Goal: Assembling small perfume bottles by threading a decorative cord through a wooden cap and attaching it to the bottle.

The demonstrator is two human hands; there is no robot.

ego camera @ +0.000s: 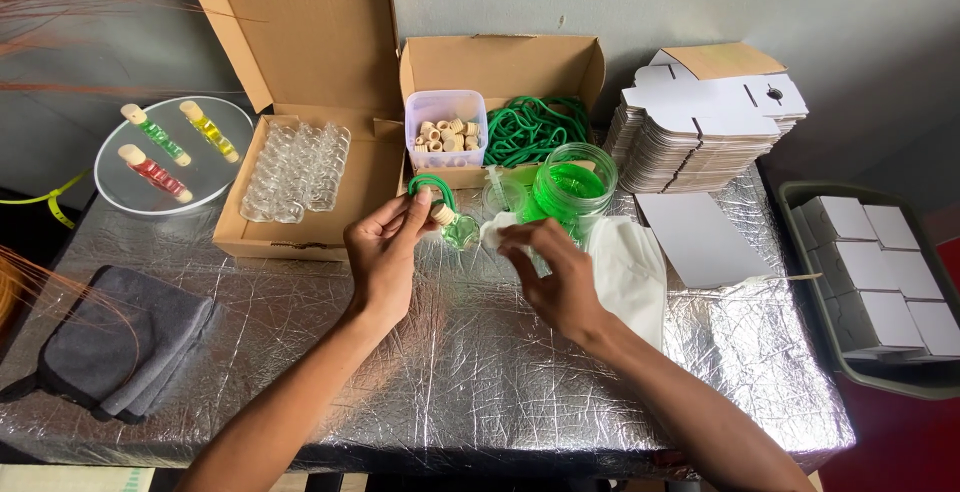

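Note:
My left hand [385, 252] pinches a small glass bottle [459, 231] of green liquid by its cork cap, a green cord loop [430, 187] hanging from the cap. My right hand [555, 277] holds a white cloth [497, 228] against the bottle's right side. Just behind them stands an open glass jar [572, 190] of green liquid. A white folded cloth or bag [628, 272] lies under my right wrist.
An open cardboard box [300, 167] holds empty glass bottles. Another box [540, 122] holds green cords and a tub of corks [447, 130]. Flat white cartons [690, 122] are stacked right, folded boxes fill a grey tray [880, 272]. A round plate [170, 152] carries three coloured vials. Grey towel [120, 342] lies left.

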